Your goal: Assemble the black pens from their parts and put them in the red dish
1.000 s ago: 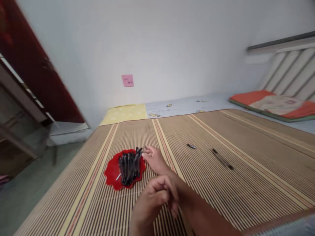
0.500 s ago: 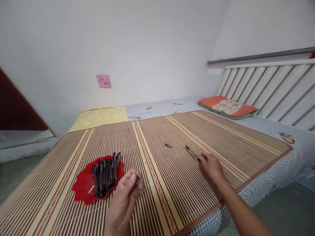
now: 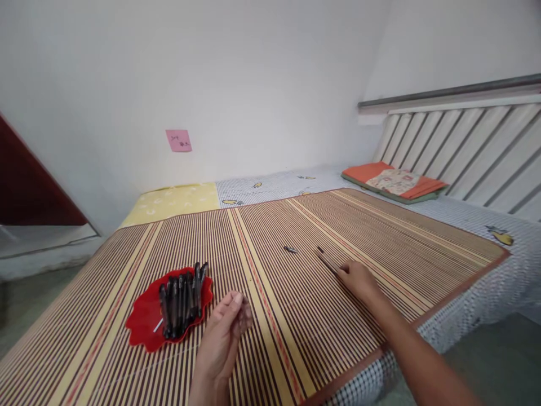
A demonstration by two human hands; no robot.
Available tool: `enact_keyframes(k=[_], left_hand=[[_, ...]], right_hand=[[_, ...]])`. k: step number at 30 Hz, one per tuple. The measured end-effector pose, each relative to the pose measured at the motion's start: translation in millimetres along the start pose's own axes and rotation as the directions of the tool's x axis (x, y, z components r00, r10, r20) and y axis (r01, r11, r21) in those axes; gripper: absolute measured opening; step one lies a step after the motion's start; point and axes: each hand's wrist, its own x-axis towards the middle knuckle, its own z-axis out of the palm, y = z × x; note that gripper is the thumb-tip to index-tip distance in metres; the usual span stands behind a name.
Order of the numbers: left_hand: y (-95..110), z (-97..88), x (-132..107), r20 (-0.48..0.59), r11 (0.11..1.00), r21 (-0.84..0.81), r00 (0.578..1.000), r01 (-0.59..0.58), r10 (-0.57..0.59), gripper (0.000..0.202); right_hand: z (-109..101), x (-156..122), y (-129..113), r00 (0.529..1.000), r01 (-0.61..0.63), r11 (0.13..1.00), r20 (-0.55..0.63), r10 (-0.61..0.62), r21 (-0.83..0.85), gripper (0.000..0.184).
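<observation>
My right hand (image 3: 357,278) pinches the near end of a slim pen (image 3: 328,263) low over the striped mat. Just beyond the pen's far tip is a short dark piece (image 3: 320,249); whether it is a cap or a shadow I cannot tell. To its left lies a small black and silver piece (image 3: 290,249), perhaps a pen part. My left hand (image 3: 226,327) is loosely closed, thumb against curled fingers, with nothing visible in it. Beside it, several black pens (image 3: 181,301) lie together in a red wavy-edged dish (image 3: 141,313), along with a thin white strip (image 3: 158,325).
The striped bamboo mat (image 3: 262,237) covers most of a bed with a checked sheet (image 3: 270,186). A folded orange and green cloth (image 3: 393,181) lies by the white slatted headboard (image 3: 448,152). A pink note (image 3: 178,140) is on the wall.
My right hand has closed on the pen and shifted it slightly left and up, away from the short dark piece. My left hand has moved a little to the right.
</observation>
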Motion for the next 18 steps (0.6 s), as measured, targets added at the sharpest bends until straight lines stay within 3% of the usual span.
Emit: enact_keyframes(k=[5, 7, 9, 11, 13, 15, 17, 18], left_hand=[[-11.8, 4.5, 6.7, -0.043, 0.997, 0.076, 0.999, 0.008, -0.005, 0.037], [-16.5, 6.6, 9.6, -0.07, 0.994, 0.111, 0.997, -0.01, 0.018, 0.042], [-19.3, 7.8, 11.4, -0.097, 0.993, 0.112, 0.994, -0.028, 0.039, 0.038], [-19.4, 7.7, 12.5, -0.129, 0.995, 0.096, 0.991, -0.025, 0.037, 0.028], [-16.8, 6.6, 13.6, -0.193, 0.998, 0.058, 0.981, -0.023, 0.034, 0.013], [-12.6, 4.7, 14.9, -0.25, 0.999, -0.014, 0.968, -0.037, 0.032, 0.008], [-8.1, 2.4, 16.3, -0.282, 0.992, -0.116, 0.959, -0.053, 0.018, 0.018], [-6.2, 1.3, 16.9, -0.286, 0.984, -0.17, 0.958, -0.049, -0.002, 0.021]], right_hand=[[-1.9, -51.6, -61.5, 0.976, 0.183, 0.949, 0.072, -0.207, 0.256, 0.018], [2.5, -84.9, -96.1, 0.925, 0.208, 0.795, 0.149, -0.349, 0.57, 0.014], [7.7, -114.7, -126.7, 0.883, 0.172, 0.671, 0.188, -0.429, 0.721, 0.009], [11.9, -132.4, -145.6, 0.848, 0.135, 0.602, 0.222, -0.481, 0.787, 0.008], [13.9, -132.9, -146.8, 0.833, 0.123, 0.583, 0.235, -0.5, 0.803, 0.011], [13.5, -116.2, -128.5, 0.862, 0.147, 0.626, 0.211, -0.461, 0.766, 0.02], [11.8, -87.8, -95.0, 0.947, 0.192, 0.776, 0.094, -0.307, 0.601, 0.027], [10.9, -72.0, -75.6, 0.976, 0.197, 0.882, -0.006, -0.216, 0.428, 0.027]])
